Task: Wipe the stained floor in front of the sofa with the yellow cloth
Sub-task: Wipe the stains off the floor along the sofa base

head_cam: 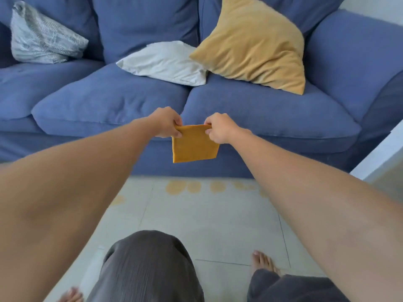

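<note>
A folded yellow cloth [194, 146] hangs in the air in front of the blue sofa [113, 101]. My left hand [166, 123] pinches its top left corner and my right hand [220, 128] pinches its top right corner. Below, on the pale tiled floor [207, 225], a row of yellowish stains [185, 187] lies close to the sofa's base, with one more blotch at the left, partly hidden by my left arm.
On the sofa lie a yellow cushion [255, 42], a white pillow [163, 62] and a grey patterned cushion [43, 35]. My bare feet and grey trouser knees are at the bottom of the view. A white furniture edge [379, 155] stands at the right.
</note>
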`<state>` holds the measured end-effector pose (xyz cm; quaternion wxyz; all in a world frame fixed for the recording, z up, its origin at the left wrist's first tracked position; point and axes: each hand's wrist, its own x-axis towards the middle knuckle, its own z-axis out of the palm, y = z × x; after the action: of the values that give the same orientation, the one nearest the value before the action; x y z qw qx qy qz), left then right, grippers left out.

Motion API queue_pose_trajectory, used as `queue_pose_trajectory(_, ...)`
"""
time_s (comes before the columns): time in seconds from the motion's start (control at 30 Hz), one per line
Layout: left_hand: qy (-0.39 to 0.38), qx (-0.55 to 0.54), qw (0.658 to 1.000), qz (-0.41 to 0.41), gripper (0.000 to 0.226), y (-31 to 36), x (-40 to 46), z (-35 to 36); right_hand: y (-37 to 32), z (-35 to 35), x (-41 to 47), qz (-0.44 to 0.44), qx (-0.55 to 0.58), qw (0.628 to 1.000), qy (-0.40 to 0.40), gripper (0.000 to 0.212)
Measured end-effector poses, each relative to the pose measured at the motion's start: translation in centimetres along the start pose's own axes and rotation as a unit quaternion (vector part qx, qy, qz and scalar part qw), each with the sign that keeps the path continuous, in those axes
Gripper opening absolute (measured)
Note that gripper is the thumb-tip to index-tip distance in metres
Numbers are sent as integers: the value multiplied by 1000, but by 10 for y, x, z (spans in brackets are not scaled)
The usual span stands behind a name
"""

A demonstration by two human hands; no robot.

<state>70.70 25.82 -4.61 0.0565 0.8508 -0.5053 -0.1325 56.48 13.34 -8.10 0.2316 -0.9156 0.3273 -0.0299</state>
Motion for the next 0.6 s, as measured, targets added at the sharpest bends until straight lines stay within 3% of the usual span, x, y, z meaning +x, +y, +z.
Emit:
queue_pose_trajectory(0.13,-61,-6,998,-30,12,-46,9,49,-1,67,17,-7,7,999,-47,22)
queue_pose_trajectory(0.37,-124,-74,987,-76,29,-104,27,150,15,173,34,21,23,993,-117,17)
queue_pose_trajectory(0.6,-192,-115,971,-90,28,-155,35,238,33,264,47,49,34,980,-189,23)
